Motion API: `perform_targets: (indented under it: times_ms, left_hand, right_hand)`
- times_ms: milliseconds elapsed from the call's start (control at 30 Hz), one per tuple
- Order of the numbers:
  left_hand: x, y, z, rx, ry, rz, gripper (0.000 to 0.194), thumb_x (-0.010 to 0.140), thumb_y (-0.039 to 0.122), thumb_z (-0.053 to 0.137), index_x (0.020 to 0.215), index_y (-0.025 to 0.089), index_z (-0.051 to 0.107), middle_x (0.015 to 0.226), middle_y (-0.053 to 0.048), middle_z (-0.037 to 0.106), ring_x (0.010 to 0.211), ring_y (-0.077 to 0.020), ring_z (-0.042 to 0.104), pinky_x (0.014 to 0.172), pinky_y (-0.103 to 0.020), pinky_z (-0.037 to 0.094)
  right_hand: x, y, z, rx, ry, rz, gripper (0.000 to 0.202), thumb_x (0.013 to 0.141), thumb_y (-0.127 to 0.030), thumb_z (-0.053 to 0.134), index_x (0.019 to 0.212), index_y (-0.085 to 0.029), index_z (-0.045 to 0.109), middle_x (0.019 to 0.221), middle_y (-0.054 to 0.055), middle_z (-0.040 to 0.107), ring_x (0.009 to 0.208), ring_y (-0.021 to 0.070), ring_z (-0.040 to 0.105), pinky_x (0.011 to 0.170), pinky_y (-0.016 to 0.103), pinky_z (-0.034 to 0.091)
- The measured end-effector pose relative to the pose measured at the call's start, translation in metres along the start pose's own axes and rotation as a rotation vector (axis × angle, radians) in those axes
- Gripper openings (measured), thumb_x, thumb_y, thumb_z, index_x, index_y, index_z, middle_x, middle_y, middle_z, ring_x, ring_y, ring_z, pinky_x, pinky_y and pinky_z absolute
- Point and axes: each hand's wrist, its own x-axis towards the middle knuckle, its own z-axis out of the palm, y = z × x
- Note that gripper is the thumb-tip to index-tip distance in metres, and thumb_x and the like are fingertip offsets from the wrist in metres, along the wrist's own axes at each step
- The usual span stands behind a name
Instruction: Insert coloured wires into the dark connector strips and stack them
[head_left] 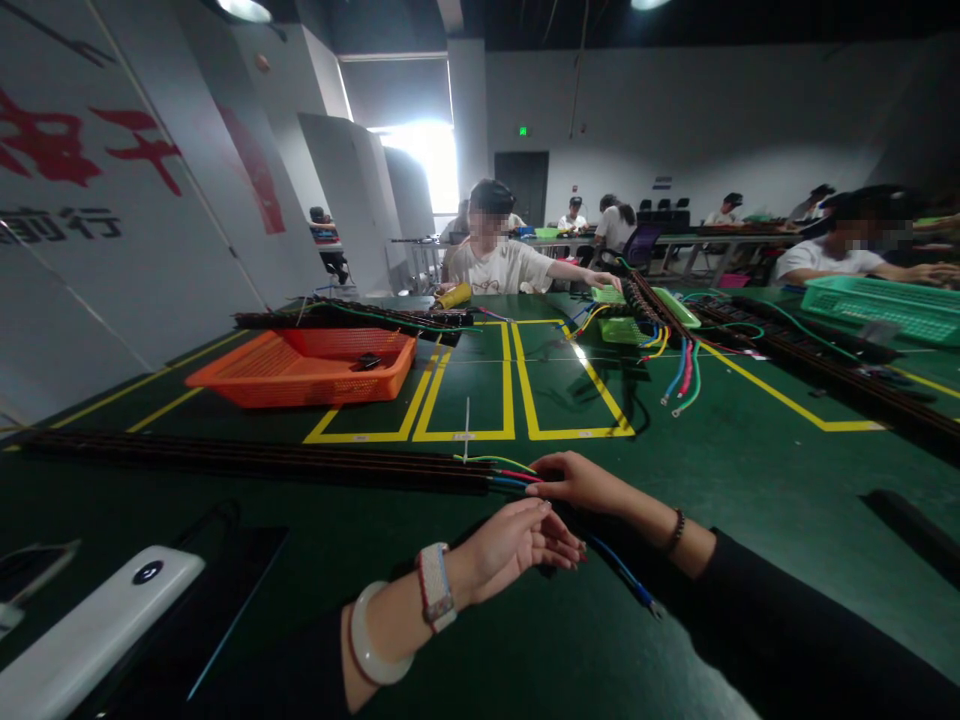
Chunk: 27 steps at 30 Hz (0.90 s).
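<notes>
Dark sleeves (795, 615) meet a loosely open left hand (517, 545), a right hand (581, 483) pinching wires (514, 476). Wires look light, limp; grip beside the bar (262, 464)

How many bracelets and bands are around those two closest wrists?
3: white bangle and woven band on the left wrist, beaded bracelet on the right wrist. Sleeves may hide more.

- Orange basket (319, 388), beyond the left hand (517, 545), leftward
- White device (97, 635), well left of that hand
- Green basket (885, 312), beyond the right hand (576, 482), far rightward
</notes>
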Motion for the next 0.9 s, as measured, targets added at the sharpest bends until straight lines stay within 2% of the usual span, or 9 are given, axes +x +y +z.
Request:
perform_targets:
  times_ms: [167, 367, 667, 767, 900]
  left_hand:
    - [0.000, -0.001, -0.001, -0.019, -0.018, 0.010, 0.023, 0.091, 0.028, 0.042, 0.081, 0.011, 0.055, 0.083, -0.015, 0.068, 0.078, -0.0198, 0.066, 0.078, -0.033, 0.046]
    - [0.002, -0.001, -0.004, -0.081, -0.029, -0.026, 0.025, 0.091, 0.028, 0.041, 0.086, 0.010, 0.057, 0.087, -0.017, 0.069, 0.080, -0.0199, 0.067, 0.080, -0.033, 0.046]
    - [0.007, -0.001, -0.009, -0.162, -0.022, -0.117, 0.038, 0.093, 0.032, 0.038, 0.093, 0.002, 0.061, 0.098, -0.022, 0.068, 0.092, -0.0230, 0.067, 0.095, -0.036, 0.042]
    - [0.007, 0.001, -0.010, -0.196, -0.032, -0.119, 0.039, 0.093, 0.034, 0.039, 0.103, 0.003, 0.059, 0.098, -0.020, 0.068, 0.094, -0.0230, 0.066, 0.098, -0.039, 0.040]
    - [0.007, 0.003, -0.009, -0.263, -0.042, -0.108, 0.041, 0.093, 0.038, 0.038, 0.112, 0.006, 0.055, 0.105, -0.019, 0.066, 0.097, -0.0213, 0.065, 0.101, -0.039, 0.037]
  right_hand:
    - [0.000, 0.001, 0.005, 0.003, 0.029, 0.021, 0.035, 0.080, -0.044, 0.061, 0.086, -0.010, 0.068, 0.069, 0.001, 0.063, 0.061, 0.0120, 0.052, 0.057, 0.023, 0.040]
    - [0.001, 0.003, 0.009, 0.005, 0.091, 0.046, 0.036, 0.077, -0.046, 0.062, 0.078, -0.011, 0.066, 0.062, -0.001, 0.057, 0.057, 0.0101, 0.046, 0.051, 0.021, 0.034]
    - [0.000, -0.003, 0.008, 0.046, 0.042, 0.083, 0.034, 0.079, -0.044, 0.060, 0.077, -0.011, 0.066, 0.057, -0.003, 0.054, 0.051, 0.0082, 0.040, 0.046, 0.020, 0.028]
    - [-0.002, -0.010, 0.007, -0.045, 0.091, 0.090, 0.030, 0.082, -0.039, 0.058, 0.074, -0.012, 0.066, 0.056, -0.003, 0.054, 0.050, 0.0079, 0.040, 0.047, 0.020, 0.027]
    - [-0.004, -0.019, 0.008, -0.304, 0.197, -0.071, 0.015, 0.082, -0.020, 0.057, 0.076, -0.014, 0.069, 0.068, 0.001, 0.063, 0.060, 0.0101, 0.048, 0.057, 0.021, 0.033]
